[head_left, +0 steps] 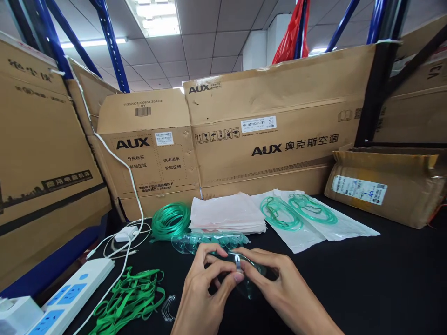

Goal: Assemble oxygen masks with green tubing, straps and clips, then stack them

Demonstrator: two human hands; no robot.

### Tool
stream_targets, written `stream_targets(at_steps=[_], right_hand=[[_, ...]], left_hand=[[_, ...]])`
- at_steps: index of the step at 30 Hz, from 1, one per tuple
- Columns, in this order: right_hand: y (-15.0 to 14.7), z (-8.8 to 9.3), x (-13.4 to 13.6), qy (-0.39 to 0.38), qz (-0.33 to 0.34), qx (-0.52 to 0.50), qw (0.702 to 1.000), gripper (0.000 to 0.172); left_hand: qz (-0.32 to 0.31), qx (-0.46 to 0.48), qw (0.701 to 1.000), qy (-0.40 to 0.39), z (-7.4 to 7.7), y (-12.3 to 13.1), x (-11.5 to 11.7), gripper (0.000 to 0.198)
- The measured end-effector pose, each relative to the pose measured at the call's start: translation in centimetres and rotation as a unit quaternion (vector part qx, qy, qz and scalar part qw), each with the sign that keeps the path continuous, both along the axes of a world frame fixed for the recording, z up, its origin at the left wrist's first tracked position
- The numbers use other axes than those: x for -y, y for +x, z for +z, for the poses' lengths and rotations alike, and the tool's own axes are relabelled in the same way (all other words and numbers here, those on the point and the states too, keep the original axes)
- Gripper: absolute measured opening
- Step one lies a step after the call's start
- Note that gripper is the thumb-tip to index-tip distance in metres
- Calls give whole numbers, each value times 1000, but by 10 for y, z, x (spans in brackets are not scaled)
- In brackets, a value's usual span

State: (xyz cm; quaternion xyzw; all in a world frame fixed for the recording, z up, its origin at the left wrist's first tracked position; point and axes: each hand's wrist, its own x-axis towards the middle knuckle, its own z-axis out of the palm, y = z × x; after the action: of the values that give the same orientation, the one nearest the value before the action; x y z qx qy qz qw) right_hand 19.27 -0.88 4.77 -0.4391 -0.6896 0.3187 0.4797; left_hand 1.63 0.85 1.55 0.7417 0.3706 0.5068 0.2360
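Note:
Between my two hands is a clear, green-tinted plastic face mask [248,289], mostly covered by my fingers. A small shiny metal nose clip [238,261] stands up at its near edge. My left hand [206,284] pinches the clip between thumb and fingertips. My right hand [279,274] is closed on the mask's rim, its fingertips beside the clip. Just beyond my hands lies a row of clear green mask pieces [213,241]. Left of my left wrist are several thin metal strips [168,308] and a heap of green elastic straps [131,298].
Behind are a coil of green tubing [171,221], a stack of pale sheets [226,214] and white bags [307,237] bearing coiled tubes [282,214]. A power strip [75,293] and white cable [131,186] run along the left. Cardboard [279,121] walls the back; a carton [384,186] stands right.

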Motion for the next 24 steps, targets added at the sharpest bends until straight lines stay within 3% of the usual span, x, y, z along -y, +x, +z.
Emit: stream_targets(at_steps=[4, 8, 12, 19, 24], right_hand=[[3, 2, 3, -39, -15, 23, 999, 32], [4, 1, 2, -51, -21, 37, 998, 37], [4, -1, 1, -38, -30, 58, 997, 33], [11, 2, 9, -50, -2, 88, 995, 31], [23, -3, 11, -25, -13, 131, 991, 49]], left_hand=[[12, -39, 999, 19, 2, -4, -1, 7], [-18, -111, 987, 112, 4, -11, -5, 32], [-36, -170, 966, 190, 6, -16, -7, 39], [-14, -159, 971, 180, 16, -24, -6, 37], [-48, -127, 976, 172, 20, -27, -5, 49]])
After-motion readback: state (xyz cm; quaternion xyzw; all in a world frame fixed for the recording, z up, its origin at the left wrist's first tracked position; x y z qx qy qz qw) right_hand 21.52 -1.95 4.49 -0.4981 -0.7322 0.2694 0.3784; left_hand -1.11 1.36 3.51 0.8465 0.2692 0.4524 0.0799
